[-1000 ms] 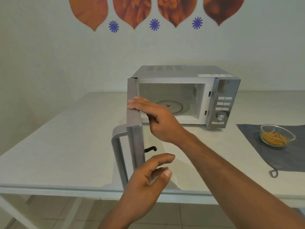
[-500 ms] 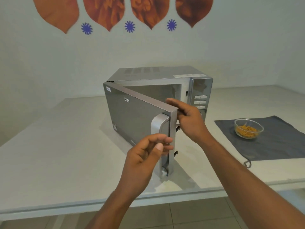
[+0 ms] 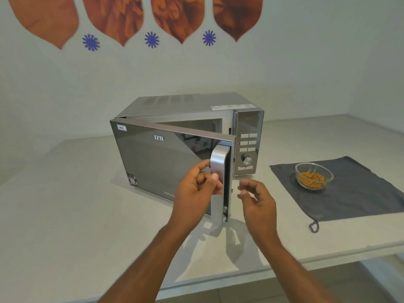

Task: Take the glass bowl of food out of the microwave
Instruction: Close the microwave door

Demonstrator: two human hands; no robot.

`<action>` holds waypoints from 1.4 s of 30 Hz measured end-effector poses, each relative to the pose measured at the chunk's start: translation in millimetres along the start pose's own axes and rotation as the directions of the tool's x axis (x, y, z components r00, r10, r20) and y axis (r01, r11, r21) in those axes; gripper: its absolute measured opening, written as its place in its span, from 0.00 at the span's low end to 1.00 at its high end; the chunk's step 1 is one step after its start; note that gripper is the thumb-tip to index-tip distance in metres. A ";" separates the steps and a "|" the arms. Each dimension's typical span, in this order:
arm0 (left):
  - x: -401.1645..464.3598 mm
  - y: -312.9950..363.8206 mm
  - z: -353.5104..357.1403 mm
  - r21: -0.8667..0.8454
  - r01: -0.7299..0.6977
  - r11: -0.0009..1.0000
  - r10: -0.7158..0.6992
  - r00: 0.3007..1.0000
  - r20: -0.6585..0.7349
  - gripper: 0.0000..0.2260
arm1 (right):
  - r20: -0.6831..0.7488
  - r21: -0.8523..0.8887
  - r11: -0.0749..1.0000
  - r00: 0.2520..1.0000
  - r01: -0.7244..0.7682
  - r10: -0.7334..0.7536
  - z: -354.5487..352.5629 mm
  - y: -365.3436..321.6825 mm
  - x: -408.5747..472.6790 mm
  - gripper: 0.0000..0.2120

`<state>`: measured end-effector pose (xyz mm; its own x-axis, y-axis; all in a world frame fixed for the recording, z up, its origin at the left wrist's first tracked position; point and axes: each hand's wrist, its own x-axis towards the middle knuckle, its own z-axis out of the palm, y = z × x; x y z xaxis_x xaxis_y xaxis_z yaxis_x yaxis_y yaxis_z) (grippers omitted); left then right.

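A silver microwave (image 3: 190, 106) stands on the white counter, its mirrored door (image 3: 161, 162) partly swung in and still ajar. My left hand (image 3: 196, 191) grips the door's silver handle (image 3: 218, 169) from the left. Just right of the door's edge my right hand (image 3: 255, 197) hovers with fingers loosely curled and holds nothing. The glass bowl (image 3: 314, 176) of orange food sits outside the microwave on a grey cloth (image 3: 358, 191) to the right. The door hides most of the oven's inside.
The white counter (image 3: 65, 204) runs left and right of the microwave, with its front edge close to me. A wall with orange and blue decals stands behind. The cloth has a small loop (image 3: 313, 226) near the counter's edge.
The door has swung from wide open to nearly shut. My left hand took hold of the handle, and my right hand let go of the door's edge and drew back.
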<state>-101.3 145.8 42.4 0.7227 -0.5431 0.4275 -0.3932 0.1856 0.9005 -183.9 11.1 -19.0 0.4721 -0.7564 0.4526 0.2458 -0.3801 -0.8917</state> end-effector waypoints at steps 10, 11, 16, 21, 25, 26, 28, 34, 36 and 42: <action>60.0 -30.0 31.7 0.245 0.038 0.969 -0.022 0.998 -0.067 0.09 | 0.200 -0.097 0.979 0.960 -0.178 0.195 12.3 39.0 13.9 0.09; 66.0 -33.8 34.3 0.268 0.041 0.962 -0.022 0.997 -0.075 0.10 | 0.206 -0.101 0.975 0.955 -0.197 0.215 14.3 41.1 19.6 0.09; 91.4 -49.7 45.7 0.409 0.013 0.912 0.023 0.996 -0.083 0.10 | 0.178 -0.141 0.966 0.954 -0.217 0.240 21.3 54.2 51.1 0.07; 117.3 -59.9 54.3 0.527 -0.014 0.850 0.044 0.998 -0.045 0.13 | 0.151 -0.157 0.959 0.954 -0.236 0.260 27.3 68.7 79.1 0.10; 136.0 -63.3 61.3 0.546 0.015 0.838 0.025 0.998 -0.065 0.13 | 0.155 -0.161 0.958 0.953 -0.236 0.260 32.0 75.7 99.1 0.11; 139.6 -63.9 62.5 0.548 0.021 0.836 0.017 0.998 -0.063 0.14 | 0.157 -0.162 0.957 0.951 -0.242 0.267 33.4 76.6 103.6 0.11; 145.7 -65.1 64.7 0.547 0.020 0.837 0.016 0.998 -0.061 0.14 | 0.157 -0.147 0.956 0.948 -0.256 0.278 36.4 79.2 111.9 0.11; 157.0 -73.4 68.3 0.541 0.012 0.841 0.036 0.996 -0.079 0.16 | 0.150 -0.137 0.955 0.947 -0.264 0.283 41.5 89.9 124.4 0.10; 159.5 -77.2 69.6 0.544 0.012 0.839 0.042 0.995 -0.087 0.16 | 0.148 -0.141 0.955 0.949 -0.260 0.280 42.2 91.5 126.6 0.10; 166.5 -83.8 73.8 0.527 0.056 0.848 0.023 0.990 -0.142 0.16 | 0.150 -0.141 0.966 0.960 -0.217 0.237 43.8 92.4 132.6 0.07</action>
<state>10.0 -20.6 32.2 0.7867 -0.4170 0.4552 -0.5927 -0.3044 0.7457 -61.5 -101.0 -41.1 0.6382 -0.7366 0.2237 0.0156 -0.2782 -0.9604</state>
